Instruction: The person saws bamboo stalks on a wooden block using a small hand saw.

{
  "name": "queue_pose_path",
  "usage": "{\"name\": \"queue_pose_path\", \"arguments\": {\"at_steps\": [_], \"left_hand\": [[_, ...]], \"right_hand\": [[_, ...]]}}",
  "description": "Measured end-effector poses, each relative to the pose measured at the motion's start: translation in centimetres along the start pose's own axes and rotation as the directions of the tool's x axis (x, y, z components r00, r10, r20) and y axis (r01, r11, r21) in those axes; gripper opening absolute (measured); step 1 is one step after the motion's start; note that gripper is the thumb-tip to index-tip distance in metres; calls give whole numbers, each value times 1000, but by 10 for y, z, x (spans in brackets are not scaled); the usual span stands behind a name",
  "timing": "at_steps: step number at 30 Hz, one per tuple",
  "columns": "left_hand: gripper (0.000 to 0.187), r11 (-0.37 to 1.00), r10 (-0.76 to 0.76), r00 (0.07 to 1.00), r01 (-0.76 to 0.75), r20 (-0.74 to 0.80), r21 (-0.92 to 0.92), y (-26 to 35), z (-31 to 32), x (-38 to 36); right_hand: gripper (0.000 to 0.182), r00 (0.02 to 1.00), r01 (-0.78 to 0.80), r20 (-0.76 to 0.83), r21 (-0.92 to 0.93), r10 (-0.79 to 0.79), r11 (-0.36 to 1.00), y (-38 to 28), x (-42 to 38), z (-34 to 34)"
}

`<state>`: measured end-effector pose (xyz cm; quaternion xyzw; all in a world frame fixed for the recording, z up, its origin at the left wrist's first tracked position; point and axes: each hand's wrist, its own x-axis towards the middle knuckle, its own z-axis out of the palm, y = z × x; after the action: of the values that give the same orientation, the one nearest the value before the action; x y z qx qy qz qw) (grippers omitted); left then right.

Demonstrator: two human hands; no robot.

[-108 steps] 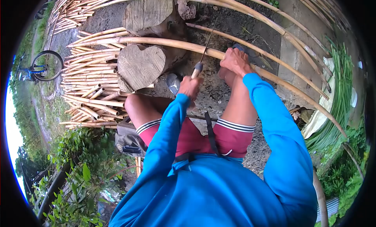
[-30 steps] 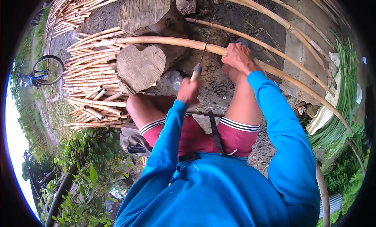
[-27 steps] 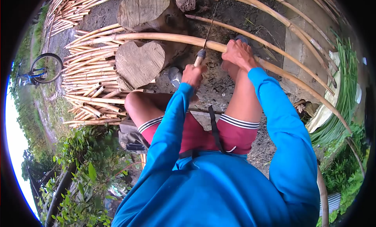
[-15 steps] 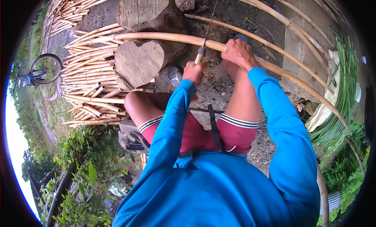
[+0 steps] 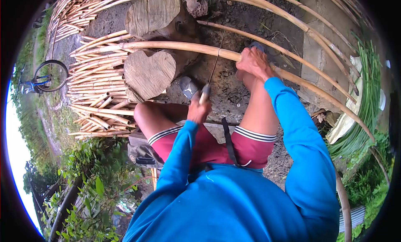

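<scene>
- Blue long sleeves (image 5: 234, 200) fill the bottom of the view, with red shorts with white stripes (image 5: 246, 144) just past them, person sitting with knees apart.
- Left hand (image 5: 198, 111) is curled tight round the pale wooden handle of a thin-bladed saw (image 5: 212, 70). The narrow blade runs up and away from that fist and meets the long tan bamboo pole (image 5: 184, 46).
- Right hand (image 5: 253, 63) is clamped down on top of that same pole, just right of where the blade touches, fingers wrapped over it.
- That pole lies across the scene from left to right. Its left stretch rests on top of the heart-shaped wooden stump (image 5: 149, 73), and its right stretch runs off downhill past the knee.
- Grey sandal (image 5: 189, 86) shows under the blade, on the dark gravelly dirt (image 5: 227, 93).
- Second, bigger cut log (image 5: 155, 12) sits behind the heart-shaped one, almost touching it.
- More long curved bamboo poles (image 5: 292, 22) arc across the top, beyond the one being held.
- Big pile of short cut bamboo pieces (image 5: 94, 89) is stacked left of the stumps.
- Bundle of green strips (image 5: 363, 104) lies far right by a concrete slab (image 5: 311, 58).
- Blue bicycle (image 5: 44, 77) is parked way off at the left edge, and leafy green bushes (image 5: 90, 187) crowd the lower left.
</scene>
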<state>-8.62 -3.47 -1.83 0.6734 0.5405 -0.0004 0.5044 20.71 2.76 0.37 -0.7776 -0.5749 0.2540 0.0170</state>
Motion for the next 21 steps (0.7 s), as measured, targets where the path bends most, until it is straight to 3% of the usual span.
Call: {"name": "queue_pose_path", "arguments": {"at_steps": [1, 2, 5, 6, 8, 9, 11, 12, 13, 14, 15, 17, 19, 21], "left_hand": [[37, 915, -331, 943, 322, 3, -241, 5, -4, -36], [37, 888, -383, 922, 385, 58, -251, -14, -2, -55], [36, 890, -322, 947, 303, -1, -341, 7, -5, -31], [36, 936, -241, 970, 237, 18, -259, 5, -4, 4], [38, 900, -293, 954, 298, 64, -320, 26, 1, 69], [38, 792, -409, 906, 411, 108, -451, 44, 3, 81], [33, 876, -330, 942, 331, 65, -351, 26, 1, 55], [33, 917, -198, 970, 234, 141, -323, -18, 12, 35], [34, 1000, 0, 1000, 0, -6, 25, -25, 13, -9], [38, 902, -333, 941, 335, 54, -273, -2, 1, -39], [41, 911, -326, 942, 336, 82, -239, -35, 12, -48], [41, 841, -403, 908, 415, 110, -346, 9, -3, -33], [40, 909, -336, 938, 298, -85, -292, 31, 0, 28], [39, 823, -372, 925, 369, 81, -431, 52, -3, 86]], "right_hand": [[34, 1000, 0, 13, -1, 0, 1000, 1, -4, 4], [35, 999, -21, 46, 6, 20, 1000, -4, -7, -3], [35, 991, -47, 127, 16, 45, 999, -8, -2, -7], [35, 992, -40, 122, 17, 38, 999, -9, 1, -7], [35, 997, -44, 67, 35, 41, 998, -9, -3, -1], [35, 996, -48, 83, 30, 45, 998, -9, -10, 5], [34, 1000, -10, -23, -45, 9, 999, -7, -7, 6], [34, 997, -20, 77, -22, 22, 1000, -2, -2, 2], [34, 996, -20, 83, -16, 21, 1000, -3, -5, 4], [34, 999, -6, 49, -26, 7, 1000, -4, -8, 6], [35, 1000, 3, 0, -47, -3, 999, -2, -7, 2], [35, 999, 2, 32, -33, -1, 999, -2, -7, 1], [35, 999, 16, 48, -9, -15, 1000, -9, 5, -4], [31, 997, -35, 76, 41, 32, 999, -11, -2, 0]]}}
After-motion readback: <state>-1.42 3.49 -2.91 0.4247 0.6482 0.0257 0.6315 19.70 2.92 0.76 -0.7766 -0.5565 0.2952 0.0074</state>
